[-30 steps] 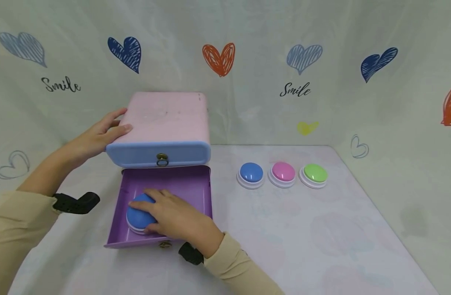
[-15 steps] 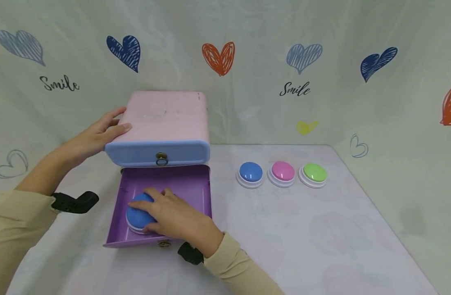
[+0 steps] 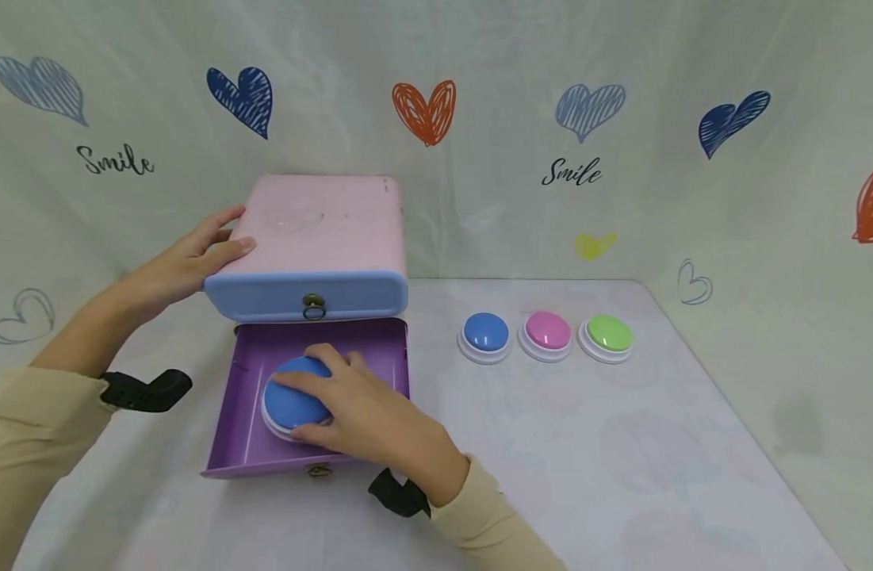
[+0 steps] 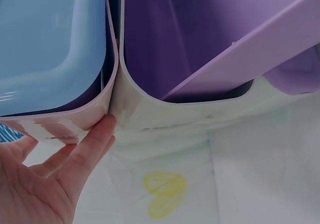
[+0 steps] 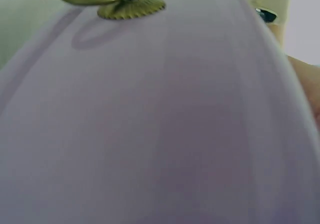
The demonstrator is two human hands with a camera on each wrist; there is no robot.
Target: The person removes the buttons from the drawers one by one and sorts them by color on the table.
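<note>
In the head view, my right hand (image 3: 375,420) grips a push button with a blue dome (image 3: 289,403) and white base, thumb on the near side and fingers over the far side. The button is over the pulled-out purple drawer (image 3: 382,357); whether it touches the drawer floor I cannot tell. My left hand (image 3: 186,262) rests on the left side of the small pink chest (image 3: 322,222), fingers extended, as the left wrist view also shows. Above the purple drawer, a blue drawer front (image 3: 265,297) is closed. The right wrist view is filled by the purple drawer's front (image 5: 165,114).
Right of the chest, three buttons stand in a row on the white table (image 3: 550,452): blue (image 3: 486,333), pink (image 3: 548,331) and green (image 3: 610,335). A brass ring pull (image 5: 130,7) juts from the purple drawer. A heart-printed curtain (image 3: 493,222) hangs behind.
The right hand has carried the blue button a little to the right and up in the head view. The left hand, chest and row of three buttons have stayed in place.
</note>
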